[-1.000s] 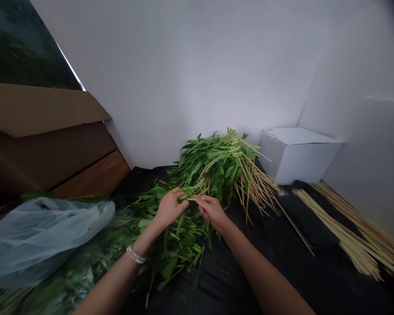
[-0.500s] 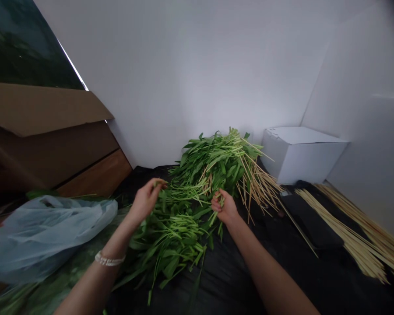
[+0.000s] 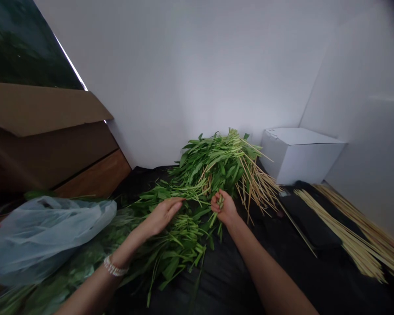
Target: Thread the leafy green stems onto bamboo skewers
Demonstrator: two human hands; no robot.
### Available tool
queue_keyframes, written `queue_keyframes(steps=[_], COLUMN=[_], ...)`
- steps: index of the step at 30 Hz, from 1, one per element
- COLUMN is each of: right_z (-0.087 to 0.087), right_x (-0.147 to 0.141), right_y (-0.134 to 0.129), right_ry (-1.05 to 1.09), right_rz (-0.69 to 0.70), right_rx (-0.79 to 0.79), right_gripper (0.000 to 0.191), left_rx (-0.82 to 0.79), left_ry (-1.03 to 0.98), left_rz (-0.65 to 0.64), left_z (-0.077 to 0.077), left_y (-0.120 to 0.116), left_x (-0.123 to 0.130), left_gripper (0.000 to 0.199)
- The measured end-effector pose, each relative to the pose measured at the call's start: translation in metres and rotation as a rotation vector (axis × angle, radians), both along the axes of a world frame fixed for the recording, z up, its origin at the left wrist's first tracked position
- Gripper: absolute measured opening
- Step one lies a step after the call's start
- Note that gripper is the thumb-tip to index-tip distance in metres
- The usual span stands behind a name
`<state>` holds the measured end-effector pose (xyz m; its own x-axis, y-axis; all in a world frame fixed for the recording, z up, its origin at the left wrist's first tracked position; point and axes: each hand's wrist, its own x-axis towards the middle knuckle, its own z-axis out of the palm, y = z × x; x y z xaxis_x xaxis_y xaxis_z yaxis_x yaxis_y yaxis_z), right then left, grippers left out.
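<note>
My right hand (image 3: 226, 206) is closed around a small bunch of leafy green stems (image 3: 212, 220), whose cut ends poke out of the fist. To the left, my left hand (image 3: 167, 213) is stretched flat above a loose heap of leafy greens (image 3: 180, 245), fingers extended toward the stems and nothing visible in them. Behind both hands, a taller pile of tied-looking green bunches (image 3: 216, 153) leans near the wall. Thin wooden sticks (image 3: 258, 181) jut from that pile to the right. My left wrist wears a beaded bracelet (image 3: 114, 267).
A translucent plastic bag (image 3: 49, 236) lies at the left, before an open cardboard box (image 3: 46, 109). At the right are a white box (image 3: 305, 157), a dark flat case (image 3: 311, 223) and long pale sticks (image 3: 344, 236). Black sheeting (image 3: 230, 275) covers the surface.
My left hand has moved right and down over the loose heap; its fingers went from pinching a bit of green to stretched out. My right hand stays in place with its bunch.
</note>
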<state>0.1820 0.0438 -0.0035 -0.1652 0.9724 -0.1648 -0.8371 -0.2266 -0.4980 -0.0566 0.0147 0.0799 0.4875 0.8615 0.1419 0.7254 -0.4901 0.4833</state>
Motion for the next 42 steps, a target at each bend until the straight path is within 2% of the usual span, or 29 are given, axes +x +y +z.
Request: queue_keyframes(steps=[2,4,9,12,16,19,22,24,27,30,33,35,39,42], right_z=[0.0,-0.001,-0.003,-0.002,-0.001,0.0,0.0,0.0,-0.001,0.0,0.001,0.002,0.004,0.005], right_x=[-0.001,-0.002,-0.006,-0.007,-0.007,-0.007,-0.007,-0.007,-0.008,-0.009,-0.01,-0.011,-0.016,-0.019], right_y=[0.0,0.0,0.001,0.001,0.001,0.0,0.001,0.001,0.001,0.0,-0.002,-0.005,-0.011,-0.014], right_ry=[0.002,-0.01,-0.061,-0.074,-0.086,-0.097,-0.094,-0.097,-0.112,-0.134,-0.15,-0.165,-0.254,-0.275], right_rz=[0.015,0.026,0.014,0.028,0.026,0.028,0.028,0.025,0.004,0.018,0.059,0.067,0.061,0.053], right_rx=[-0.004,0.005,0.03,0.039,0.055,0.065,0.063,0.05,0.008,-0.011,0.012,0.042,0.145,0.164], right_gripper=[0.031,0.027,0.023,0.023,0.024,0.026,0.026,0.026,0.025,0.022,0.019,0.021,0.035,0.037], left_rx=[0.007,0.008,0.125,0.167,0.201,0.214,0.241,0.27,0.327,0.396,0.418,0.452,0.58,0.642], left_ry=[-0.043,-0.019,0.233,0.291,0.347,0.354,0.317,0.262,0.152,-0.119,-0.37,-0.37,-0.132,0.06], left_rz=[0.039,0.053,0.135,0.192,0.219,0.241,0.302,0.369,0.488,0.541,0.446,0.358,0.152,0.036], left_z=[0.006,0.004,-0.026,-0.042,-0.055,-0.059,-0.056,-0.047,-0.024,-0.002,0.006,0.003,-0.01,-0.016], left_y=[0.024,0.051,0.106,0.123,0.131,0.13,0.128,0.128,0.128,0.118,0.093,0.069,0.026,0.007], left_x=[-0.001,-0.002,-0.004,-0.005,-0.007,-0.008,-0.009,-0.011,-0.017,-0.019,-0.009,0.002,0.023,0.031], left_gripper=[0.05,0.044,0.032,0.03,0.026,0.018,0.01,0.012,0.027,0.033,0.03,0.026,0.02,0.019])
